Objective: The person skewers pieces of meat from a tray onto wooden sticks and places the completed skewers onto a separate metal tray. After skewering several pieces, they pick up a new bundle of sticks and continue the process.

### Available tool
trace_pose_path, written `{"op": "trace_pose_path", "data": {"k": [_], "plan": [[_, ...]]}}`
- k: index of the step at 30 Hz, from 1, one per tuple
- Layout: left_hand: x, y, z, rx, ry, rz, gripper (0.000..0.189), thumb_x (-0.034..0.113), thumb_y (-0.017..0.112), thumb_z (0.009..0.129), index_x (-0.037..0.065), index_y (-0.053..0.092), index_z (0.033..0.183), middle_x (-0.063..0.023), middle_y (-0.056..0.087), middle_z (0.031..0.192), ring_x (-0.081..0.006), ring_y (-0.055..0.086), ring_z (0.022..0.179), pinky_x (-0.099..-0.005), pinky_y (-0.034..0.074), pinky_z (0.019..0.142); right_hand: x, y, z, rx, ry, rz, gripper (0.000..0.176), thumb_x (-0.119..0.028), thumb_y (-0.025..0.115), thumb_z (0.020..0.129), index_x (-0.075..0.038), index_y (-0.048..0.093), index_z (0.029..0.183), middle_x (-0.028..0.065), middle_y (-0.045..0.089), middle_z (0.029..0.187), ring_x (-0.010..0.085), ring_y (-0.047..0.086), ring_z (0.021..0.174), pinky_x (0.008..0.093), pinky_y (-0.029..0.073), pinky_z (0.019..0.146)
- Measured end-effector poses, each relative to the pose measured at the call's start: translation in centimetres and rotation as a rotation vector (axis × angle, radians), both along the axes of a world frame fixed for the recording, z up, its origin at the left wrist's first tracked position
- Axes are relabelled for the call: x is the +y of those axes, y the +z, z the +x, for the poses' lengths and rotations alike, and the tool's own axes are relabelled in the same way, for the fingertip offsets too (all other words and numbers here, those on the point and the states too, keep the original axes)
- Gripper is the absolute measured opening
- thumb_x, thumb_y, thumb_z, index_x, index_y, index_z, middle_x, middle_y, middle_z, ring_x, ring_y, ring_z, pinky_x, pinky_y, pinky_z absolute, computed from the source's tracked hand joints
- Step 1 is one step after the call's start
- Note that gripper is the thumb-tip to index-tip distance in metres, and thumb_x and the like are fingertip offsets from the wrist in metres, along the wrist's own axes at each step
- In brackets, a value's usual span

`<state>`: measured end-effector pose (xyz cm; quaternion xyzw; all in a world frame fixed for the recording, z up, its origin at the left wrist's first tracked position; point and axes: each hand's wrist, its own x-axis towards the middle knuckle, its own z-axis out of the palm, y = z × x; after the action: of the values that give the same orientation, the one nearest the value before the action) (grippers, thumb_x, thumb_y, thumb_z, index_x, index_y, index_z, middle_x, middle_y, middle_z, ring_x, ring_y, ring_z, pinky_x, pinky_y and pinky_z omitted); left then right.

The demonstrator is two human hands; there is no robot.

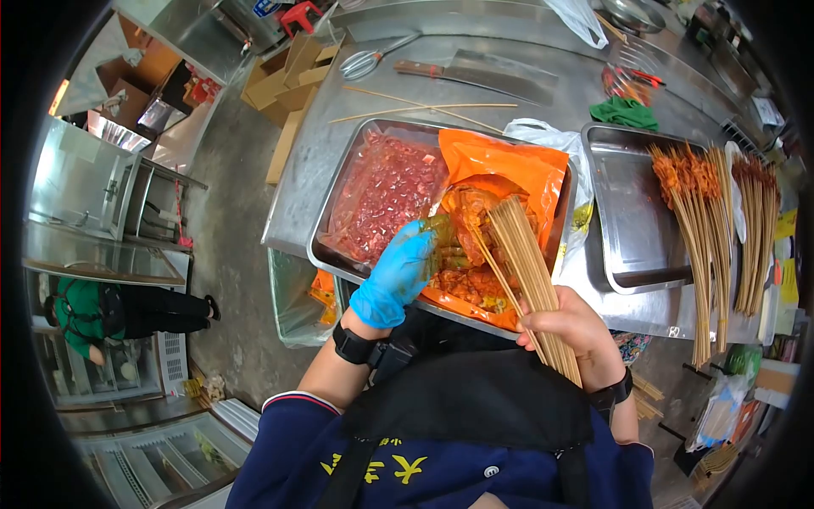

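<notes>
My right hand, bare, is closed round a thick bundle of bamboo skewers, their far ends over the marinated meat. One or two skewers stand slightly apart from the bundle's left side. My left hand, in a blue glove with sauce-stained fingers, is closed on a piece of orange marinated meat near the skewer tips. The fingertips are partly hidden among the meat. Under both hands lies an opened orange bag of marinated meat, inside a steel tray. A clear bag of diced red meat fills the tray's left side.
At right, a second steel tray carries loaded meat skewers, with more skewers beyond. A cleaver, scissors, two loose skewers and a green cloth lie behind. A person is at the left.
</notes>
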<state>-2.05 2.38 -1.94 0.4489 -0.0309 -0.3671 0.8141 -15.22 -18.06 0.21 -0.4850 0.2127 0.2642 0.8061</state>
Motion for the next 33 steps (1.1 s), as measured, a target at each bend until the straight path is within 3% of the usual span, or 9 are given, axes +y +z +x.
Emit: {"op": "trace_pose_path", "data": {"k": [9, 13, 16, 18, 22, 26, 28, 33], "plan": [[-0.9, 0.5, 0.1, 0.0, -0.071, 0.044, 0.03, 0.013, 0.055, 0.083, -0.003, 0.051, 0.108, -0.0068, 0.059, 0.096, -0.015, 0.059, 0.084, -0.0271, 0.048, 0.074, 0.1, 0.1, 0.0, -0.012, 0.032, -0.008, 0.017, -0.005, 0.058, 0.071, 0.001, 0.051, 0.086, 0.0105, 0.057, 0.072, 0.0152, 0.06, 0.06, 0.0247, 0.05, 0.053], [-0.7, 0.1, 0.3, -0.057, 0.005, 0.228, 0.029, 0.005, 0.054, 0.081, -0.004, 0.05, 0.108, -0.0113, 0.058, 0.099, -0.0193, 0.059, 0.089, -0.0322, 0.049, 0.078, -0.1, -0.4, -0.1, -0.038, 0.017, -0.027, 0.017, -0.005, 0.058, 0.071, 0.001, 0.051, 0.086, 0.0103, 0.057, 0.071, 0.015, 0.06, 0.06, 0.0244, 0.05, 0.052], [0.0, 1.3, 0.8, -0.118, -0.091, 0.23, 0.031, 0.0, 0.055, 0.077, -0.005, 0.05, 0.107, -0.0124, 0.058, 0.099, -0.0195, 0.059, 0.089, -0.0295, 0.049, 0.078, -0.2, -0.4, -0.3, -0.028, -0.029, -0.034, 0.016, -0.004, 0.058, 0.072, 0.001, 0.051, 0.085, 0.0098, 0.057, 0.07, 0.0148, 0.059, 0.059, 0.024, 0.049, 0.052], [0.6, 2.5, 1.1, -0.022, -0.288, 0.353, 0.034, -0.002, 0.056, 0.075, -0.006, 0.05, 0.108, -0.012, 0.058, 0.099, -0.0196, 0.058, 0.091, -0.0279, 0.048, 0.079, -0.4, -0.3, -0.2, -0.02, -0.052, -0.047, 0.016, -0.004, 0.058, 0.072, 0.001, 0.051, 0.086, 0.009, 0.056, 0.069, 0.0146, 0.059, 0.059, 0.0239, 0.049, 0.052], [0.6, 4.5, 0.7, 0.021, -0.24, 0.346, 0.036, -0.002, 0.054, 0.076, -0.005, 0.049, 0.112, -0.0121, 0.057, 0.102, -0.0187, 0.058, 0.092, -0.0279, 0.047, 0.079, -0.3, -0.7, -0.1, 0.003, -0.067, -0.02, 0.017, -0.004, 0.058, 0.071, 0.001, 0.051, 0.086, 0.0088, 0.057, 0.07, 0.0146, 0.059, 0.059, 0.0237, 0.049, 0.052], [0.8, 2.0, 1.1, 0.053, -0.174, 0.221, 0.034, 0.002, 0.053, 0.078, -0.004, 0.05, 0.112, -0.0112, 0.057, 0.104, -0.0188, 0.058, 0.092, -0.0295, 0.048, 0.078, -0.3, -0.2, -0.4, -0.001, -0.088, -0.027, 0.016, -0.005, 0.058, 0.071, 0.0, 0.051, 0.085, 0.0089, 0.057, 0.07, 0.0144, 0.059, 0.058, 0.0233, 0.049, 0.052], [0.6, 1.1, 1.3, -0.013, -0.113, 0.019, 0.032, 0.006, 0.052, 0.081, -0.003, 0.05, 0.112, -0.0099, 0.058, 0.102, -0.0189, 0.059, 0.09, -0.0311, 0.049, 0.075, -0.2, 0.3, -0.3, -0.01, -0.088, -0.032, 0.016, -0.005, 0.058, 0.071, 0.0, 0.051, 0.085, 0.0088, 0.057, 0.071, 0.0142, 0.059, 0.058, 0.0232, 0.049, 0.052], [0.0, -1.1, 1.1, -0.081, 0.11, 0.095, 0.028, 0.009, 0.049, 0.084, -0.001, 0.052, 0.11, -0.0082, 0.059, 0.099, -0.0181, 0.06, 0.086, -0.0322, 0.051, 0.072, 0.4, 0.8, 0.0, -0.035, 0.041, -0.025, 0.016, -0.006, 0.058, 0.072, 0.001, 0.051, 0.085, 0.009, 0.057, 0.071, 0.0136, 0.06, 0.06, 0.0232, 0.049, 0.053]]}}
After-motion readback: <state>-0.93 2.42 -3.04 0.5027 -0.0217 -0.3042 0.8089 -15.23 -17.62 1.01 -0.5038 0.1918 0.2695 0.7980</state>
